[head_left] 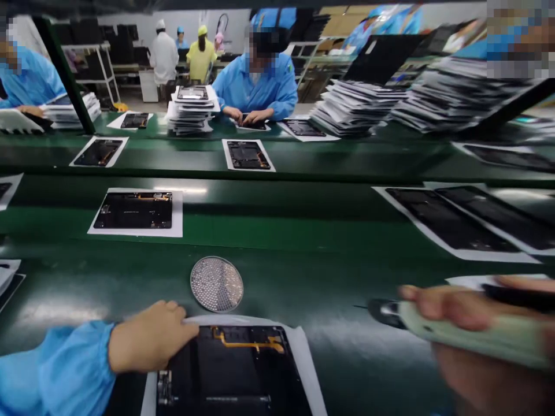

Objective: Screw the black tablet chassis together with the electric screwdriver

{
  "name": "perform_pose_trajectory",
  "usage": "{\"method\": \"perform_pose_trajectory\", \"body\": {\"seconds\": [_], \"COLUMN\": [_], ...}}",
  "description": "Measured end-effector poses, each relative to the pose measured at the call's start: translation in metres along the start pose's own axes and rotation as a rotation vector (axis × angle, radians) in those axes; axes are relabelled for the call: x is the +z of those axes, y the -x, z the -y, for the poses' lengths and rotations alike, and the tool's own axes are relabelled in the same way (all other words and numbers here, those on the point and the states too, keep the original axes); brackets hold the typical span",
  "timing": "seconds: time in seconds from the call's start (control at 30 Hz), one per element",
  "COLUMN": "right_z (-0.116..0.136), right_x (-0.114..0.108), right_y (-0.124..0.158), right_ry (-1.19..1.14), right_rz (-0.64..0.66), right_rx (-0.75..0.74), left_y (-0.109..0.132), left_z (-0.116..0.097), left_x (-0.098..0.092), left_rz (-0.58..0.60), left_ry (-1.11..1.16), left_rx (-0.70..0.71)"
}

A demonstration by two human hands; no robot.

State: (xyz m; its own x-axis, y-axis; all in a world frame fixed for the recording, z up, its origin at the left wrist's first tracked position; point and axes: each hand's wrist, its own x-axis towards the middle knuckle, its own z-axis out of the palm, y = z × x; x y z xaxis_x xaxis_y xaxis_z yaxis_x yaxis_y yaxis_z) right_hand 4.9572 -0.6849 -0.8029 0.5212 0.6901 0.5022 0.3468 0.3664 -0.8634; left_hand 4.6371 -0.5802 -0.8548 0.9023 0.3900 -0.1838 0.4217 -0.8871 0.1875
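Observation:
A dark, opened tablet (229,375) with an orange ribbon cable lies on a white sheet (310,370) in front of me. My left hand (154,338), in a blue sleeve, grips its far left corner, thumb over the edge and fingers curled. At the right, my right hand (472,323) is wrapped around a pale green electric screwdriver (433,329), its thin bit pointing left, apart from the tablet; both are smeared by motion. Just beyond the tablet sits a round perforated screw plate (217,284), part of it filled with small bright pieces.
Other opened tablets on white sheets lie across the green bench, one at the left (132,211) and overlapping ones at the right (451,222). Beyond are a stack of sheets (191,112) and a person in blue (260,86) handling a tablet. A dark post (65,75) slants at the left.

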Motion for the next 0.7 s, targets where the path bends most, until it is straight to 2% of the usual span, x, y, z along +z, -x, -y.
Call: {"method": "perform_pose_trajectory", "body": {"seconds": [0.07, 0.13, 0.17, 0.23, 0.3, 0.37, 0.53, 0.63, 0.7], "right_z": [0.011, 0.010, 0.006, -0.006, -0.014, -0.017, -0.016, -0.023, -0.030], "right_x": [0.031, 0.067, 0.082, 0.103, 0.110, 0.110, 0.112, 0.120, 0.124], "right_y": [0.000, 0.002, 0.003, 0.007, 0.011, 0.015, 0.022, 0.022, 0.022], "right_ry": [-0.129, -0.171, -0.199, -0.252, -0.297, -0.321, -0.340, -0.339, -0.331], "right_rz": [-0.051, 0.011, 0.050, 0.125, 0.168, 0.207, 0.279, 0.292, 0.297], "right_rx": [0.080, 0.084, 0.086, 0.109, 0.115, 0.105, 0.126, 0.130, 0.114], "left_y": [-0.001, -0.006, -0.009, -0.012, -0.010, -0.006, -0.011, -0.022, -0.027], "left_z": [-0.006, -0.007, -0.006, -0.003, -0.003, -0.009, -0.024, -0.020, -0.017], "left_x": [0.016, 0.029, 0.033, 0.038, 0.038, 0.035, 0.035, 0.040, 0.041], "left_rz": [-0.293, -0.450, -0.466, -0.414, -0.332, -0.301, -0.440, -0.513, -0.509], "left_ry": [-0.204, -0.295, -0.303, -0.258, -0.178, -0.127, -0.133, -0.099, -0.061], "left_rx": [0.052, 0.078, 0.082, 0.088, 0.106, 0.118, 0.140, 0.182, 0.198]}}
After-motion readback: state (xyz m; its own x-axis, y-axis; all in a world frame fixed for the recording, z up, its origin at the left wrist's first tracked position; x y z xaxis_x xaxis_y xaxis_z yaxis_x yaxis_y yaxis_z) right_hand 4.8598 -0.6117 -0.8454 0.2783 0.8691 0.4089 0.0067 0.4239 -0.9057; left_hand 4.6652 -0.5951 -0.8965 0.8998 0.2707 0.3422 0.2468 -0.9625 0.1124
